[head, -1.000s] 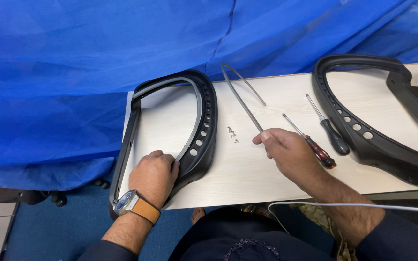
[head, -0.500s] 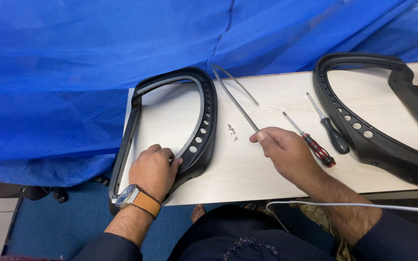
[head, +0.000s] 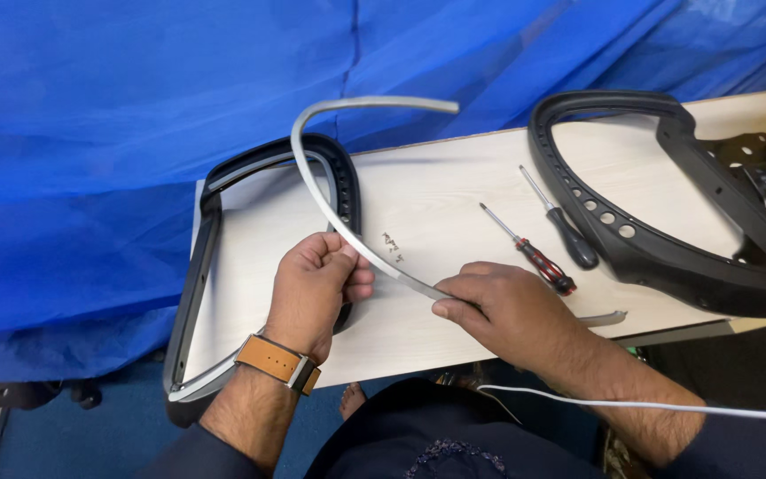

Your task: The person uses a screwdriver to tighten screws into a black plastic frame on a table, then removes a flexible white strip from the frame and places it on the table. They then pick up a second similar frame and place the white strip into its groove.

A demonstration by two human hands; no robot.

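- Blue sheeting (head: 135, 133) hangs behind a pale wooden table (head: 454, 186) where a person works on a black frame (head: 197, 293) lying at the table's left end, part of it overhanging the near edge.
- Left hand (head: 316, 293), a watch (head: 278, 364) at the wrist, is curled shut around a grey strip (head: 330, 204) just where it passes the frame's right side.
- Right hand (head: 507, 310) pinches the same strip nearer its low end, thumb and fingers closed flat on it; the tail pokes out to the right, past the hand.
- From the hands, the strip sweeps up and arcs over the frame, its free end in the air in front of the sheeting.
- Two screwdrivers (head: 534, 248) lie just right of the hands; a second, larger black frame (head: 658, 257) fills the table's right end.
- Risk, as it looks: the bent strip seems springy, so a loosened grip could let it whip free or kink.
- The free end could snag the sheeting.
- A sweeping right wrist could knock the screwdrivers off the near edge, and the white cable (head: 649, 406) across the forearm might catch.
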